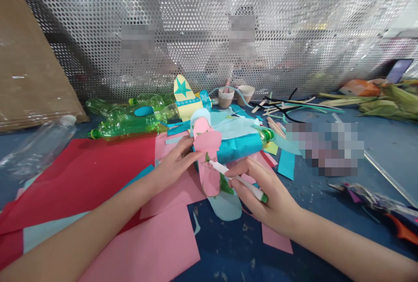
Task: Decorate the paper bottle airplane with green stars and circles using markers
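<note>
My right hand (pixel 261 190) is closed round a white marker (pixel 250 189) with a green end. Its tip meets a pink paper cutout (pixel 209 181) that bears a drawn star outline, partly filled with green. With thumb and fingers, my left hand (pixel 174 162) pinches the cutout's left edge; some fingertips are hidden behind it. The cutout lies over a light blue paper wing shape (pixel 228 207). Just behind is a bottle wrapped in blue paper (pixel 240 147), its green cap (pixel 268 134) pointing right.
Pink sheets (pixel 156 247) and a red sheet (pixel 111 160) cover the left side. Green bottles (pixel 130 126), a yellow paper-wrapped bottle (pixel 188 108) and small cups (pixel 226 97) stand or lie near the perforated metal panel (pixel 196 20). A glue gun (pixel 385 212) lies at right.
</note>
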A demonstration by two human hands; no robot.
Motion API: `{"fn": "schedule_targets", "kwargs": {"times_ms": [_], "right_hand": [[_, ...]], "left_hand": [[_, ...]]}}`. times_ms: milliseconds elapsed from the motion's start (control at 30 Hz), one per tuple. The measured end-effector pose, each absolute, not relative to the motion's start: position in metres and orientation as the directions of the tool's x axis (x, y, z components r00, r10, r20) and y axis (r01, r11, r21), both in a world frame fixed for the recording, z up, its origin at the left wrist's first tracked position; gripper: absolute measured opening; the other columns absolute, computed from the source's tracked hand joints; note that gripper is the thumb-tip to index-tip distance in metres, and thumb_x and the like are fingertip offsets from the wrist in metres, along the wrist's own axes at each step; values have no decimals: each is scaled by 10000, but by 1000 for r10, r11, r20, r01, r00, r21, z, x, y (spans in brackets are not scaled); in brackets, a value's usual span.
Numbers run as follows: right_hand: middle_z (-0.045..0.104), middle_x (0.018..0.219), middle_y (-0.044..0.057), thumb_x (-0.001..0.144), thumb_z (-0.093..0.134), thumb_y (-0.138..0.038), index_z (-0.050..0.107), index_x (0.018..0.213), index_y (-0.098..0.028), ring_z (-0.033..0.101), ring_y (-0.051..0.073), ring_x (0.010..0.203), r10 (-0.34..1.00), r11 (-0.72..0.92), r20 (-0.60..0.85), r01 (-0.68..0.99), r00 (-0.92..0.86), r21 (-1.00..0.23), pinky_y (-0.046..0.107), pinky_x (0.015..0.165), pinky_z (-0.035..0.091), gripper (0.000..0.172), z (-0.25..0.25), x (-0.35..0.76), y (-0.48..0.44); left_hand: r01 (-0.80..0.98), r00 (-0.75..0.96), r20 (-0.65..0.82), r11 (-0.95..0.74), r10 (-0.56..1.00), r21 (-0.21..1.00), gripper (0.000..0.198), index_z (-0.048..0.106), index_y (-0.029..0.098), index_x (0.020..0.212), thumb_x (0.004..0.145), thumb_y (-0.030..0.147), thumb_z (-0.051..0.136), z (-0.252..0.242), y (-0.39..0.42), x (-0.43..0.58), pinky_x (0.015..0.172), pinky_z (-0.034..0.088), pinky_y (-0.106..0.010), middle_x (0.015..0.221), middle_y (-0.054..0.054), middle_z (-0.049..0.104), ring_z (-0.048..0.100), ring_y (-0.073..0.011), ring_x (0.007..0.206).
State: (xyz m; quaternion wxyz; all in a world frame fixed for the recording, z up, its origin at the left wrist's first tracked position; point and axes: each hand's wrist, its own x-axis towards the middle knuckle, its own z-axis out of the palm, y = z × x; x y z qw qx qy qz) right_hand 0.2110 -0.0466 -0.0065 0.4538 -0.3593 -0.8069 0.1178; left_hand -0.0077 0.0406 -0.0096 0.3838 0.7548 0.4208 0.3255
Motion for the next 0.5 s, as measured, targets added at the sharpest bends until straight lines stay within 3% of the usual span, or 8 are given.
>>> {"fn": "schedule_targets", "kwargs": {"times_ms": [267,500], "right_hand": [[661,774,21,915,496,-94,562,961,-206,610,170,695,690,710,653,471,-313,-524,299,630,505,139,-7,212,-47],[659,770,19,911,492,-89,558,958,-210,617,166,685,680,713,671,479,-295,-512,290,614,504,145,-6,211,-47]], "left_hand": [[410,436,186,-378,881,830,296,649,208,991,872,443,515,-10,41,-8,774,503,-376,929,-40,608,564,-229,847],[404,444,174,-369,879,837,290,639,199,1007,877,423,509,-7,40,-7,813,499,-393,992,-54,627,578,-239,896]]}}
